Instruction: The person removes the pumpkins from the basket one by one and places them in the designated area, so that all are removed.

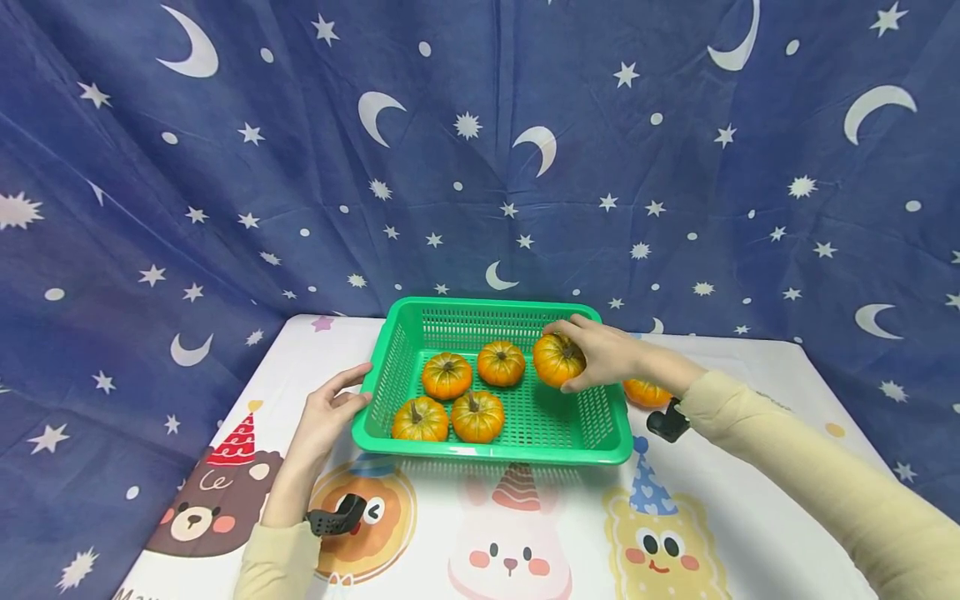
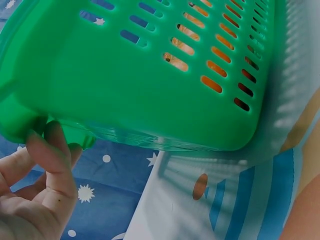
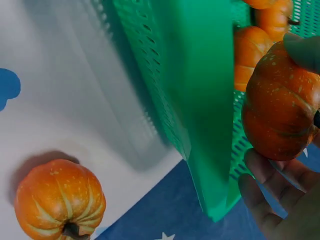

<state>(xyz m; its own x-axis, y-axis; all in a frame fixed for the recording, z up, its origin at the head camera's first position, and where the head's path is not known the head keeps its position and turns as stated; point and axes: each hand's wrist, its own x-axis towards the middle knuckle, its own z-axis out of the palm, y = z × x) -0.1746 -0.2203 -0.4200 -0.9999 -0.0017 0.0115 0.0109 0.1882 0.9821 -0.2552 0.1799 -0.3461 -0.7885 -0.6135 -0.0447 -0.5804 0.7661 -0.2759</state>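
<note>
A green plastic basket (image 1: 491,451) with slotted sides stands on the table, several small orange pumpkins (image 1: 478,417) lying in its left and middle part. My right hand (image 1: 607,354) grips another pumpkin (image 1: 555,360) from above, over the basket's right part. The right wrist view shows thumb and fingers round this held pumpkin (image 3: 280,105). At the basket's left end, my left hand (image 1: 326,412) holds the rim. Up close in the left wrist view, its bent fingers (image 2: 57,165) sit right at the rim's underside.
One more pumpkin (image 3: 60,200) lies on the table outside the basket's right end, partly hidden by the right arm in the head view. A white tablecloth (image 1: 750,500) with cartoon animals covers the table. Behind it hangs a blue curtain (image 1: 450,208) with moons and stars.
</note>
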